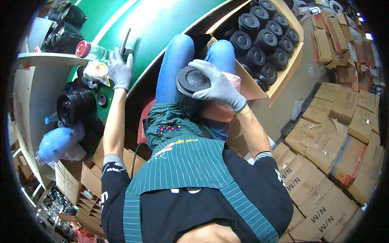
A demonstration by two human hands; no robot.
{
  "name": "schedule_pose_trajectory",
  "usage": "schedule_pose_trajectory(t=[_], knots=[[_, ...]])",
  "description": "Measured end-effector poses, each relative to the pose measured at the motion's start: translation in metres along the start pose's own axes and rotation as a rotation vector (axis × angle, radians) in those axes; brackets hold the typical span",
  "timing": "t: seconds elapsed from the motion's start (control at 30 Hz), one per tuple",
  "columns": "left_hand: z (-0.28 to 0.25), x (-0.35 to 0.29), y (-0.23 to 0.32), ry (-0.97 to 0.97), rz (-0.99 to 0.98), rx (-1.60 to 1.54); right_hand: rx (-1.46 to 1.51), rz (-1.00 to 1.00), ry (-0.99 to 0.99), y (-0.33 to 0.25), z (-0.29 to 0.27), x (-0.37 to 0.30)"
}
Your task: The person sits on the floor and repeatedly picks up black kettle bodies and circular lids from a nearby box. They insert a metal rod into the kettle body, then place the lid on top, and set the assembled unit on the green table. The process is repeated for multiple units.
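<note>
My right hand, in a grey glove, is closed round a black cylindrical part with a round ringed top, held over my lap. A pink cloth lies on my thigh under that hand. My left hand, gloved as well, is over the green table with its fingers stretched out and thumb apart. Just beyond its fingertips stands a thin dark stick-like tool; whether they touch is unclear. Beside that hand are a clear jar with a red lid and a white and yellow packet.
An open carton of similar black parts stands at my right knee. Black spools and a blue bottle-shaped container are at the left, by a grey shelf panel. Stacked cardboard boxes line the right side.
</note>
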State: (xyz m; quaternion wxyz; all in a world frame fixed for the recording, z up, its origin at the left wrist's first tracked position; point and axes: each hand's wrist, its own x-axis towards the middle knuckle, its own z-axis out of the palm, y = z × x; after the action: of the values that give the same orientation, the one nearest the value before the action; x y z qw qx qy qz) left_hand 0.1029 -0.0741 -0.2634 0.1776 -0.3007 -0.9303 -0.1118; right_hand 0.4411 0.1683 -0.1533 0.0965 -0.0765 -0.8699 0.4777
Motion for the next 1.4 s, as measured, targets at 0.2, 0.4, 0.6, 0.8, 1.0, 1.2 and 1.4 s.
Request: schedule_pose_trajectory(t=[0.2,0.4,0.6,0.8,1.0,1.2,1.4], knots=[[-0.049,0.032,0.060,-0.432,-0.090,-0.950,0.613,0.162,0.248,-0.011,0.007,-0.014],[-0.189,0.040,0.184,-0.842,0.665,-0.759,1.243,0.379,0.550,-0.025,0.003,-0.008],[-0.238,-0.003,0.226,-0.869,0.542,-0.393,1.428,0.331,0.479,0.026,-0.020,0.020],[-0.245,-0.065,0.268,-0.530,0.465,-0.204,1.392,-0.019,0.032,0.068,0.007,0.073],[-0.248,-0.050,0.257,-0.470,0.525,-0.381,1.691,0.133,-0.024,0.076,0.017,0.071],[-0.193,-0.025,0.200,-0.520,0.086,-0.961,1.406,0.029,0.208,0.039,-0.001,-0.003],[-0.148,0.015,0.193,-1.037,-0.108,-1.293,1.254,-0.124,0.200,-0.016,-0.023,-0.035]])
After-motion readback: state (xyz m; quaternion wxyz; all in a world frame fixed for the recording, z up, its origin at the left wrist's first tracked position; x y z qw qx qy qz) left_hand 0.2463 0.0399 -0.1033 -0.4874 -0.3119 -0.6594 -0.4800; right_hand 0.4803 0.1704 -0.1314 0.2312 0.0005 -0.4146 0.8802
